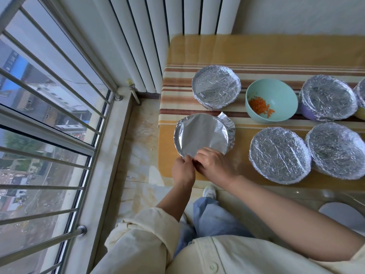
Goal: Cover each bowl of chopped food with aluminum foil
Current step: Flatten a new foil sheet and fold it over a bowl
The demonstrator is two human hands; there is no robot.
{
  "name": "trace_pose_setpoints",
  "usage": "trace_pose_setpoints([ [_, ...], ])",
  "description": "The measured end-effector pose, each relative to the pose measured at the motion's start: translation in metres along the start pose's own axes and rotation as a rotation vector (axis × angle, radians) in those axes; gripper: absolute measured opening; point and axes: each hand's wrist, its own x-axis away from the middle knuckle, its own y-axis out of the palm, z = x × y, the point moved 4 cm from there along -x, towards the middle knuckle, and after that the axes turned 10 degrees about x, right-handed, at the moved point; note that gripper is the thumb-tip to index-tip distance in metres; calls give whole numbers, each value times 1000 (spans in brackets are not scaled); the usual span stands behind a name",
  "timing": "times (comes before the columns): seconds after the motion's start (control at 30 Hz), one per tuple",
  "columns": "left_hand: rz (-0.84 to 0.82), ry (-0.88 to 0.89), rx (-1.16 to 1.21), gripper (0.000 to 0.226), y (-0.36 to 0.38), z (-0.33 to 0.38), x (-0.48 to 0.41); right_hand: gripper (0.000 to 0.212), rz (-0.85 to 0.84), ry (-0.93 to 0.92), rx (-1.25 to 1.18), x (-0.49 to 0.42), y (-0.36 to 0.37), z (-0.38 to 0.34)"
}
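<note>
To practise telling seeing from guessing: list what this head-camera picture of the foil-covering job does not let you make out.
1. Head view: contents of every wrapped bowl, such as the back-left bowl; foil hides them.
2. The bowl under the smooth foil sheet; the sheet covers it.
3. That sheet's near edge; the left hand and right hand pinching it hide it.
4. The far-right bowl; cut off by the frame edge.

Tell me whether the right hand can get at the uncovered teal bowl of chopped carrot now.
Probably yes. The teal bowl stands open, with nothing above it or across the way from the right hand. But that hand pinches the foil at its near edge and must let go first.
</note>
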Motion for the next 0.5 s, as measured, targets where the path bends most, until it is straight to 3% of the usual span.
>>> trace_pose_setpoints([
  [0.4,-16,37,-94,22,-6,14,-14,8,-14,19,-39,1,0,3],
  [0.5,-22,36,-139,24,-6,12,-17,14,-3,-4,-38,1,0,1],
])
